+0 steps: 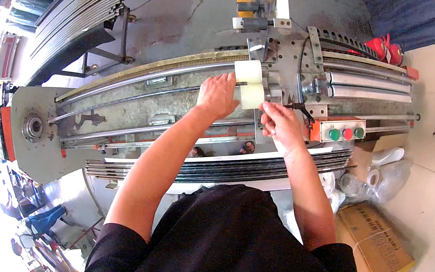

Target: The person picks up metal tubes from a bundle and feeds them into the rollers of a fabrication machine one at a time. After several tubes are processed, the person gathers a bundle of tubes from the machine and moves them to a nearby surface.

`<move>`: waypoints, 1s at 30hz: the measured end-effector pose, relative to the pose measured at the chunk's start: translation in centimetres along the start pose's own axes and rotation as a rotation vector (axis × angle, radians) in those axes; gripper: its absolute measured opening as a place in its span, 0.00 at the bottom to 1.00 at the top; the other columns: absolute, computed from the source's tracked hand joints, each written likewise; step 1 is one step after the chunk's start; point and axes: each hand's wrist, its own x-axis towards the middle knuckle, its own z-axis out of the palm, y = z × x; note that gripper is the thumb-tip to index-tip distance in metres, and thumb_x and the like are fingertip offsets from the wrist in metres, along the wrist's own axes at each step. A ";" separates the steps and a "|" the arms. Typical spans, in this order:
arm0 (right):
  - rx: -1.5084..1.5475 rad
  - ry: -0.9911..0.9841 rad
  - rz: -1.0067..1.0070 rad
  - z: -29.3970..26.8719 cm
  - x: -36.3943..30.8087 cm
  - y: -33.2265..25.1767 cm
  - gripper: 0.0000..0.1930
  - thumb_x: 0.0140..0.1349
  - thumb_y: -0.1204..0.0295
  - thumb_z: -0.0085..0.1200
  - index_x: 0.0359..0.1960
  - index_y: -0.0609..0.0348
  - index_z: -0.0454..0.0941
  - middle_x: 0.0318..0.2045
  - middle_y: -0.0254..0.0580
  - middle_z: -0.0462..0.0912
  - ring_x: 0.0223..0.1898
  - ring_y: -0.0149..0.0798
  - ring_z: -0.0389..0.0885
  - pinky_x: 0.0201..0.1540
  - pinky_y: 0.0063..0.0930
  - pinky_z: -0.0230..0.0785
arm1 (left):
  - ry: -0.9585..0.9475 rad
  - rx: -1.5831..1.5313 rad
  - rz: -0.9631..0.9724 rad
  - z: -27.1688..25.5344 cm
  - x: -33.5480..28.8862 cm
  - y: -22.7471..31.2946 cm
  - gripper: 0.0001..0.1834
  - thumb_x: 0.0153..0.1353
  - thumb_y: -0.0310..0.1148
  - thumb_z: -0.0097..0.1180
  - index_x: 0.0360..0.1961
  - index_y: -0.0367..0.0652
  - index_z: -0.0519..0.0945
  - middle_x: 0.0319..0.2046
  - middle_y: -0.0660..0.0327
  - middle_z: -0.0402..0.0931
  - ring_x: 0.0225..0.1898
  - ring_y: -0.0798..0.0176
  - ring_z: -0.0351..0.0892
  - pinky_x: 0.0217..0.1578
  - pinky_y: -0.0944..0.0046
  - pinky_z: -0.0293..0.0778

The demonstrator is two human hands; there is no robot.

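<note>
Two pale cream rollers sit one behind the other at the middle of a long metal machine bed: the far roller [248, 71] and the near roller [251, 96]. My left hand [216, 96] is just left of them, fingers curled over a thin dark rod [173, 90] that runs lengthwise toward the rollers. Its fingertips are close to the far roller. To the right of the near roller, my right hand [281, 127] is closed, thumb and forefinger pinched by the roller's lower right edge. Whatever may be between those fingers is hidden.
A control box [344, 131] with green and red buttons stands right of my right hand. Black rods [235, 168] lie along the near side. A cardboard box [372, 249] is at the lower right. Long strips [88, 1] rest on a rack at the far left.
</note>
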 end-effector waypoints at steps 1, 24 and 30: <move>-0.055 0.020 -0.031 -0.2 -0.8 0.7 0.15 0.77 0.58 0.60 0.48 0.58 0.85 0.27 0.28 0.80 0.21 0.20 0.66 0.29 0.22 0.69 | -0.002 0.011 -0.001 -0.1 0.0 0.1 0.34 0.57 0.44 0.75 0.58 0.39 0.74 0.55 0.49 0.83 0.60 0.46 0.82 0.62 0.49 0.76; -1.461 0.154 -0.801 -15.5 6.1 9.0 0.22 0.66 0.80 0.52 0.61 0.49 0.82 0.57 0.52 0.87 0.58 0.55 0.86 0.62 0.48 0.79 | -0.107 -0.247 0.003 -1.8 1.1 -1.7 0.52 0.60 0.39 0.64 0.79 0.36 0.50 0.57 0.41 0.84 0.59 0.35 0.83 0.62 0.44 0.76; -1.528 0.180 -0.738 -15.0 5.2 8.2 0.15 0.67 0.73 0.60 0.54 0.50 0.82 0.45 0.45 0.91 0.51 0.50 0.90 0.51 0.47 0.82 | -0.257 -0.401 -0.023 -3.4 3.0 -2.4 0.55 0.69 0.50 0.65 0.83 0.36 0.45 0.49 0.47 0.89 0.54 0.49 0.87 0.61 0.54 0.76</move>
